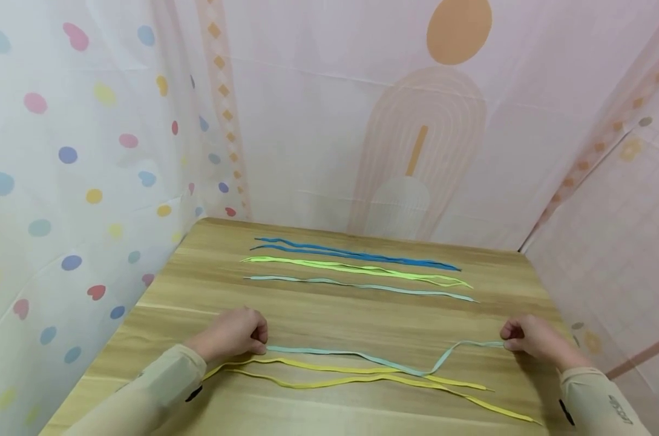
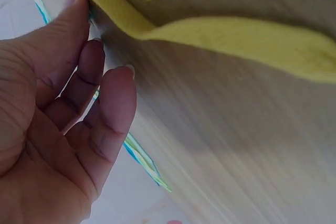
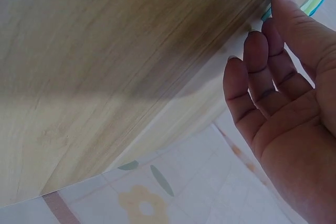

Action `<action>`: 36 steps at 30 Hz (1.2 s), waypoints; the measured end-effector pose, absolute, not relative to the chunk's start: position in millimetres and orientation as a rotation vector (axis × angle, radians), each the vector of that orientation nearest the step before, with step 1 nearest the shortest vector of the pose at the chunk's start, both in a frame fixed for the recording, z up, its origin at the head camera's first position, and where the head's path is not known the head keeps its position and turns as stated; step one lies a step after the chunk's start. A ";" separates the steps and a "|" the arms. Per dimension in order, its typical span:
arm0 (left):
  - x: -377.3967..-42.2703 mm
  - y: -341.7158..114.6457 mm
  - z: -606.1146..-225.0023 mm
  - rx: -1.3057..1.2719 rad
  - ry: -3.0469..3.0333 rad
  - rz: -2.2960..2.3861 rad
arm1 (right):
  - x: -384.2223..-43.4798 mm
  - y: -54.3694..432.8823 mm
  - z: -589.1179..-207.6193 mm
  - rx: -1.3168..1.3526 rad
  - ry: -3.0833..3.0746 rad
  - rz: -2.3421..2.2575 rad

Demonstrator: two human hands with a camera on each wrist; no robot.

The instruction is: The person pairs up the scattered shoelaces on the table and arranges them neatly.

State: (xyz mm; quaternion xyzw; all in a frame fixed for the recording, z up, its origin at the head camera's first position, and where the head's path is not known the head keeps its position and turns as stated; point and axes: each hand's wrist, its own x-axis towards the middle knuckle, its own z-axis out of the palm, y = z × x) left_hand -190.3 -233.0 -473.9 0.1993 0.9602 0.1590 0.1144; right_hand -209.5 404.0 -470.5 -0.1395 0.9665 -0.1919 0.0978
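A pale turquoise shoelace (image 1: pixel 307 350) stretches between my two hands across the front half of the table. Its left end is pinched by my left hand (image 1: pixel 233 333), and my right hand (image 1: pixel 536 339) pinches the other end between thumb and finger. Toward the right the lace sags, then bends up to the right hand. Just in front lie yellow shoelaces (image 1: pixel 329 384), running partly beneath my left wrist; the turquoise lace overlaps them near its low point. In the left wrist view, a yellow lace (image 2: pixel 236 35) passes close by the thumb.
Farther back, roughly parallel, lie blue laces (image 1: pixel 351 252), neon yellow-green laces (image 1: pixel 334 266) and a second pale turquoise lace (image 1: pixel 362 286). The wooden table (image 1: pixel 362 321) meets patterned curtains (image 1: pixel 307 121) at its back and sides.
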 end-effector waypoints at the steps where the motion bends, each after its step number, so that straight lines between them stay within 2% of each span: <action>1: -189.7 -232.6 -474.2 0.594 2.814 0.463 | -209.5 404.0 -470.2 -0.417 2.860 -0.568; 9: -186.1 -232.6 -479.7 0.693 2.840 0.375 | -210.7 405.7 -471.3 -0.434 2.862 -0.558; 26: -196.3 -250.2 -479.9 0.618 2.794 0.570 | -212.4 407.8 -467.7 -0.545 2.894 -0.447; 36: -201.9 -262.8 -479.1 0.581 2.854 0.644 | -209.4 413.7 -457.1 -0.450 2.803 -0.529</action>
